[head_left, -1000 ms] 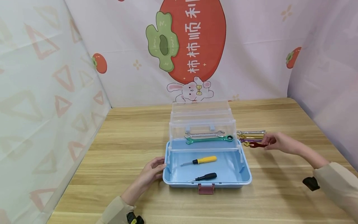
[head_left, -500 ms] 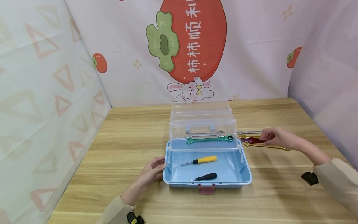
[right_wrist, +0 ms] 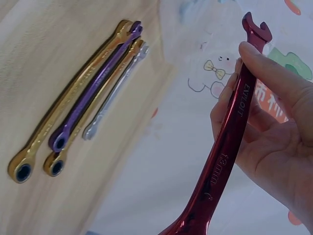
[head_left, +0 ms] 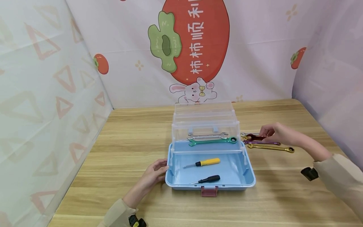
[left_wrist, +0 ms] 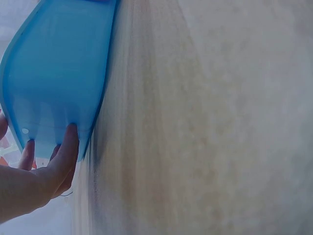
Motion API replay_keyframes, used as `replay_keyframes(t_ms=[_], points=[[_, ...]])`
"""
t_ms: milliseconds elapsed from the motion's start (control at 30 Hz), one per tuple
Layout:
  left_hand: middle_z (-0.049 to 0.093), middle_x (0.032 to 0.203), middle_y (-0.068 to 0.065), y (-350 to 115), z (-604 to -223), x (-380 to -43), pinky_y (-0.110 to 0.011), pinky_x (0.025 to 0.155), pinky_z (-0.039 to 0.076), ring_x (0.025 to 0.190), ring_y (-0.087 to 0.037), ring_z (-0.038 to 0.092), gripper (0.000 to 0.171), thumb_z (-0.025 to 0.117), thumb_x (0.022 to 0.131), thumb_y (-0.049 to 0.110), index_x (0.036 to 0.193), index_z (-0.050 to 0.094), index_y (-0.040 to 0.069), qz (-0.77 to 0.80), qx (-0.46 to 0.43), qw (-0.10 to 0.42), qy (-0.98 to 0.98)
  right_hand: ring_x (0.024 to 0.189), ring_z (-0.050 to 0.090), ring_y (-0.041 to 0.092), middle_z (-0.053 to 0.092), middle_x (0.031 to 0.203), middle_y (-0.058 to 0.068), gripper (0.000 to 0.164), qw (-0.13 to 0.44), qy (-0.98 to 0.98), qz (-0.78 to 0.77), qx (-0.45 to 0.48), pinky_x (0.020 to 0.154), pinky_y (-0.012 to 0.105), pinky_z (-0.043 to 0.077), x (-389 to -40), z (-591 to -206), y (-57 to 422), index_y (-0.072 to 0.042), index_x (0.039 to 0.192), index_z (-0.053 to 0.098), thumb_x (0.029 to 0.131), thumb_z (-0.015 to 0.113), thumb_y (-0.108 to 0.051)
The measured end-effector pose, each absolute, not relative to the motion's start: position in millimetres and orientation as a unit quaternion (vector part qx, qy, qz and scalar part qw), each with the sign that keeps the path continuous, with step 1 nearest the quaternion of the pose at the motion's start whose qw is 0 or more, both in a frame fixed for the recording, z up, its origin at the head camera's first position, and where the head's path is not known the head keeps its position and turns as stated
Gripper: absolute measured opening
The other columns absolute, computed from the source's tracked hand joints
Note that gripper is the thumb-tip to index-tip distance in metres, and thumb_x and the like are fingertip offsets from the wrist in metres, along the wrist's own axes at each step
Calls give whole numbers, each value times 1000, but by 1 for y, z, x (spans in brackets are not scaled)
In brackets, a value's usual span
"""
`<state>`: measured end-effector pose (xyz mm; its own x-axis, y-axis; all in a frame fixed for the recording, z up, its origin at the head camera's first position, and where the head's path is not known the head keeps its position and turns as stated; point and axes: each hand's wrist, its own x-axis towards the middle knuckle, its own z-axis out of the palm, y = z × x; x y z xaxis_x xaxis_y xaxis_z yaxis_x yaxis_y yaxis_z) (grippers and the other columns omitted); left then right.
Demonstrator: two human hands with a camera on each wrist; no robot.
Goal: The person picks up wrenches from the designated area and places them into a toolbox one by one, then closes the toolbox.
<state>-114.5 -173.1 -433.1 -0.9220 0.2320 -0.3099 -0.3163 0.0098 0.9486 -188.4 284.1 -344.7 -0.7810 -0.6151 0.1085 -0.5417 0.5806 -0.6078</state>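
In the right wrist view my right hand (right_wrist: 279, 117) grips a dark red wrench (right_wrist: 227, 127) by its shaft, thumb near the open end. In the head view this hand (head_left: 278, 133) is right of the toolbox, with the red wrench (head_left: 252, 137) over the loose wrenches. Below it on the table lie a gold wrench (head_left: 270, 148), a purple wrench (head_left: 262, 142) and a silver wrench (head_left: 249, 134); a second gold wrench (right_wrist: 93, 110) shows in the right wrist view. My left hand (head_left: 153, 173) touches the left side of the blue toolbox (head_left: 168, 179), fingertips against its outer wall.
The toolbox's clear lid (head_left: 204, 117) stands raised at the back. A silver wrench (head_left: 208, 136) and a green ratchet wrench (head_left: 212, 142) lie in its upper tray. Yellow (head_left: 210, 161) and black (head_left: 211, 178) screwdrivers lie on the toolbox floor.
My right hand, holding the red wrench, has moved back across the loose wrenches, away from me. The front gold wrench and the purple one are now uncovered. My left hand stays put.
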Motion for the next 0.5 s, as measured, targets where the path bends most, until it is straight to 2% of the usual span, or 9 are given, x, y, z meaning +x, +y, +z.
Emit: replay_keyframes(t_ms=[333,500], points=[[44,122,-20,-173,-433,-114,-35,83,45,98,-14,50,46,53,88,11,125,36,-8,704,-31,195,683,66,54,7,62,76,4,10,92,896,-308,-305,56,24,47,-195,-332,268,-7,83,63,76,65,-1],[43,123,-20,-173,-433,-114,-35,83,45,98,-15,50,46,53,88,13,126,36,-8,701,-32,195,685,68,55,9,62,75,0,10,92,898,-301,-306,58,24,48,-197,-327,258,-9,83,64,76,65,-1]])
